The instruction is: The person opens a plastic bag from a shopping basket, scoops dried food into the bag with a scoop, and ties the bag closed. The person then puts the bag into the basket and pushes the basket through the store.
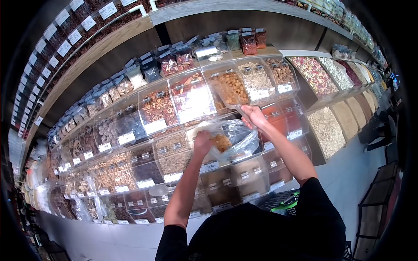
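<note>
My left hand [202,142] is closed on the edge of a clear plastic bag [246,138], which hangs open in front of the bins. A small heap of golden-brown dried fruit [221,142] lies inside the bag. Above the bag, my right hand [254,116] is wrapped round the handle of a clear scoop [225,96]. The scoop's bowl points up and left, in front of a bin of similar golden dried fruit [235,82]. Whether anything is in the scoop I cannot tell.
Tiered clear bins of nuts, grains and spices surround my hands, with dried fruit slices [159,106] to the left. Another scoop [161,191] rests on the lower bins. A dark basket with a green handle [285,205] is beside my body. Packaged bags [248,43] line the top shelf.
</note>
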### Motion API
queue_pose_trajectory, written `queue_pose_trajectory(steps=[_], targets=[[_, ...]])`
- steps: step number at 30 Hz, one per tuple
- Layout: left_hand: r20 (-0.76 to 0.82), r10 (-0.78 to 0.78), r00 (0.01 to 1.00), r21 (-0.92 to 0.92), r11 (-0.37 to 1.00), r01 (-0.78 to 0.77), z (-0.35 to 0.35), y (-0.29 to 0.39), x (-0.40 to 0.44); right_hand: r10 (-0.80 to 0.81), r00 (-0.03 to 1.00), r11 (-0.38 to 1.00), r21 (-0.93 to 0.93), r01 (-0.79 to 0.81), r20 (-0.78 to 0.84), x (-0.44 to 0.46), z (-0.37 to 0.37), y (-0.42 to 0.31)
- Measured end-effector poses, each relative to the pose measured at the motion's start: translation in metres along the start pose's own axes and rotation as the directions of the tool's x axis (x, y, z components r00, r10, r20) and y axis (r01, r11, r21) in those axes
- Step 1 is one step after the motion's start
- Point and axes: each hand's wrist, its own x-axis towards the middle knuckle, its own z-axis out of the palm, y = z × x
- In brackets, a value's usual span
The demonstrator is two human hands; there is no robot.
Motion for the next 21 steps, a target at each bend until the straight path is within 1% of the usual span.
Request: queue_pose_trajectory(steps=[2, 5, 6, 7, 8, 9, 10, 11, 12, 13, 15, 16, 17, 19, 20, 21], targets=[[-0.053, -0.003, 0.999, -0.109, 0.994, -0.003, 0.017, -0.021, 0.010, 0.021, 1.000, 0.999, -0.050, -0.020, 0.009, -0.024, -0.010, -0.012], [0.046, -0.136, 0.990, -0.170, 0.975, 0.142, 0.029, -0.034, 0.038, 0.025, 0.990, 0.970, -0.245, 0.009, 0.137, -0.048, -0.037, -0.019], [0.015, -0.055, 0.998, -0.159, 0.986, 0.057, 0.027, -0.028, 0.043, 0.049, 0.988, 0.952, -0.305, -0.001, 0.148, -0.055, -0.041, -0.025], [-0.017, 0.022, 1.000, -0.145, 0.989, -0.025, 0.021, -0.018, 0.047, 0.073, 0.988, 0.902, -0.433, -0.007, 0.136, -0.066, -0.042, -0.036], [0.011, 0.023, 1.000, -0.174, 0.985, -0.020, 0.014, -0.006, 0.050, -0.017, 0.986, 0.758, -0.641, 0.121, 0.166, -0.069, -0.045, -0.039], [0.039, 0.027, 0.999, -0.200, 0.980, -0.018, 0.008, 0.003, 0.054, -0.099, 0.970, 0.554, -0.798, 0.238, 0.221, -0.068, -0.050, -0.039], [0.055, 0.029, 0.998, -0.221, 0.975, -0.016, 0.007, 0.004, 0.059, -0.275, 0.900, 0.352, -0.835, 0.422, 0.339, -0.063, -0.058, -0.028], [0.071, 0.034, 0.997, -0.240, 0.971, -0.016, 0.008, 0.005, 0.060, -0.162, 0.947, 0.172, -0.936, 0.306, 0.279, -0.078, -0.042, -0.048], [0.117, 0.031, 0.993, -0.237, 0.971, -0.003, -0.011, 0.035, 0.055, -0.144, 0.929, -0.031, -0.940, 0.339, 0.340, -0.081, -0.034, -0.051], [0.078, 0.046, 0.996, -0.186, 0.982, -0.031, -0.006, 0.033, 0.054, -0.115, 0.910, -0.233, -0.901, 0.365, 0.398, -0.081, -0.032, -0.050], [-0.001, 0.090, 0.996, -0.072, 0.993, -0.090, -0.002, 0.028, 0.057, -0.082, 0.880, -0.419, -0.818, 0.395, 0.467, -0.076, -0.035, -0.033], [0.019, 0.094, 0.995, -0.109, 0.990, -0.092, -0.004, 0.024, 0.054, -0.063, 0.861, -0.509, -0.759, 0.407, 0.504, -0.073, -0.035, -0.027], [0.008, 0.037, 0.999, -0.133, 0.991, -0.035, -0.003, 0.020, 0.052, -0.161, 0.817, -0.519, -0.752, 0.407, 0.553, -0.073, -0.036, -0.026], [-0.011, -0.081, 0.997, -0.189, 0.979, 0.078, 0.002, 0.013, 0.045, -0.340, 0.698, -0.543, -0.737, 0.402, 0.631, -0.078, -0.045, -0.023], [0.024, -0.108, 0.994, -0.155, 0.982, 0.111, 0.004, 0.007, 0.043, -0.354, 0.686, -0.552, -0.734, 0.396, 0.636, -0.081, -0.046, -0.019], [0.059, -0.135, 0.989, -0.118, 0.983, 0.141, 0.004, 0.001, 0.042, -0.314, 0.687, -0.574, -0.708, 0.413, 0.655, -0.082, -0.044, -0.015]])
